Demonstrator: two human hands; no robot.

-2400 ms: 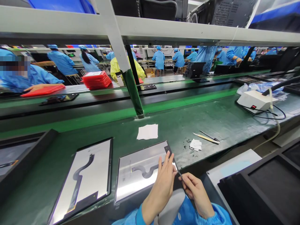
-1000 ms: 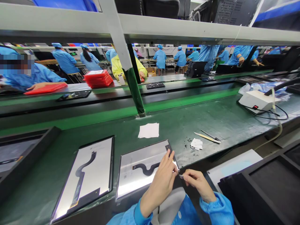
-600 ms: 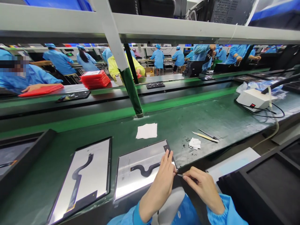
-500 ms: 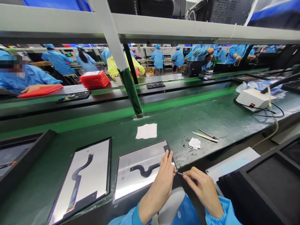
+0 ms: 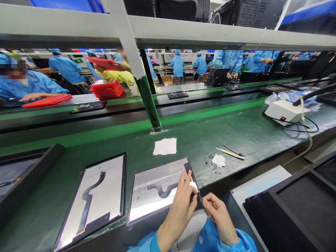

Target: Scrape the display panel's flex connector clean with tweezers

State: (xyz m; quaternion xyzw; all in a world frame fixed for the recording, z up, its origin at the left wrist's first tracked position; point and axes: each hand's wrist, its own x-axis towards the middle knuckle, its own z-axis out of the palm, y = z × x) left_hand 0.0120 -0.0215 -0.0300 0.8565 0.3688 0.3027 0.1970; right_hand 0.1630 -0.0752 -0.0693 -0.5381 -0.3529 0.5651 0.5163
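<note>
A display panel (image 5: 149, 175) with a silver back and a curved black flex cable (image 5: 161, 192) lies face down at the table's front edge. My left hand (image 5: 181, 206) reaches over its right side, two fingers stretched onto the panel, thumb and forefinger closed at the near right corner. Beside that corner my right hand (image 5: 217, 213) pinches a thin dark tool (image 5: 200, 197); its tip meets the corner by my left fingertips, and its exact kind is unclear. To the left lies a second display panel (image 5: 107, 189) with a similar cable.
White paper sheets (image 5: 165, 146) lie behind the panel. Small white pieces (image 5: 218, 160), black crumbs and a yellow-handled knife (image 5: 231, 153) are to the right. A black tray (image 5: 301, 206) stands right, another black tray (image 5: 31, 175) left. A green post (image 5: 148, 101) rises at the back.
My right hand has drawn down and slightly left, with the tool now more steeply angled. My left fingers have bent more at the corner. Across the line, a co-worker has lifted a red sheet.
</note>
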